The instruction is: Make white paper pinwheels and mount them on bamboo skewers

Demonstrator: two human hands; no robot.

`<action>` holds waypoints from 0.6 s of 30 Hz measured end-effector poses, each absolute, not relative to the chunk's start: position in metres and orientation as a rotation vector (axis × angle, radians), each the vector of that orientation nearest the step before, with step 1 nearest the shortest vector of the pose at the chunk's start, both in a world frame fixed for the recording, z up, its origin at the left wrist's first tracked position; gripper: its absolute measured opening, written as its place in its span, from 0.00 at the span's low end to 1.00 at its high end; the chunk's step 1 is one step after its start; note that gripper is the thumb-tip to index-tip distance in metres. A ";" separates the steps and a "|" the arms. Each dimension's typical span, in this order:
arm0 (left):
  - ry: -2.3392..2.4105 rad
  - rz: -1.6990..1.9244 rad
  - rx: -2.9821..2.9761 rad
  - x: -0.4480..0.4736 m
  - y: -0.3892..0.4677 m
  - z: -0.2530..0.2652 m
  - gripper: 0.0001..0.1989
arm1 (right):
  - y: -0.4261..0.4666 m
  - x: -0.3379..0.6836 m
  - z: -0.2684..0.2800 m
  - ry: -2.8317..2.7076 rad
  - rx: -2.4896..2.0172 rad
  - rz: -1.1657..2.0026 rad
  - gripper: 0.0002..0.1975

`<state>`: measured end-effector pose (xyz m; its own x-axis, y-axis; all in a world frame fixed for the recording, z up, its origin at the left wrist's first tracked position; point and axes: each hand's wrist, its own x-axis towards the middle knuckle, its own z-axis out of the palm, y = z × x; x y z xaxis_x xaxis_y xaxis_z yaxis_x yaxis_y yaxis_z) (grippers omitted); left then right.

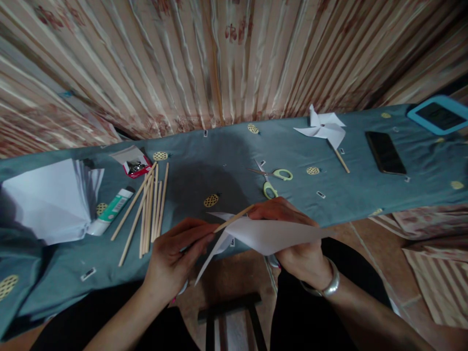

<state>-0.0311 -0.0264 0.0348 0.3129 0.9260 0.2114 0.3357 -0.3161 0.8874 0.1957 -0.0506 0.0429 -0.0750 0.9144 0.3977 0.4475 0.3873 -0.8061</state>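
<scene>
My left hand pinches the left end of a thin wooden stick just over the table's near edge. A folded white paper pinwheel lies against that stick, its blades spreading down-left and to the right. Around the pinwheel and the stick's other end my right hand is closed, with a silver bracelet on the wrist. Where paper and stick meet is partly hidden by the fingers and a blade. Just beyond my right hand are open scissors with light green handles.
Several loose wooden sticks lie at left, beside a glue stick, a small red box of metal bits and a paper stack. Farther right are a pinwheel on a stick, a dark phone and a blue-framed tablet.
</scene>
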 end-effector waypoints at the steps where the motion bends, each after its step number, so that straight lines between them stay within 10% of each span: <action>1: 1.120 0.989 1.821 -0.031 -0.026 0.035 0.10 | -0.051 0.196 0.042 -1.689 -1.215 0.624 0.10; 18: 1.117 0.972 1.818 -0.031 -0.026 0.037 0.10 | -0.051 0.196 0.045 -1.682 -1.209 0.624 0.10</action>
<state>-0.0312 -0.0263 0.0368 0.3223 0.9241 0.2054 0.3306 -0.3132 0.8903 0.1956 -0.0509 0.0454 -0.0713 0.9165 0.3937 0.4381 0.3834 -0.8131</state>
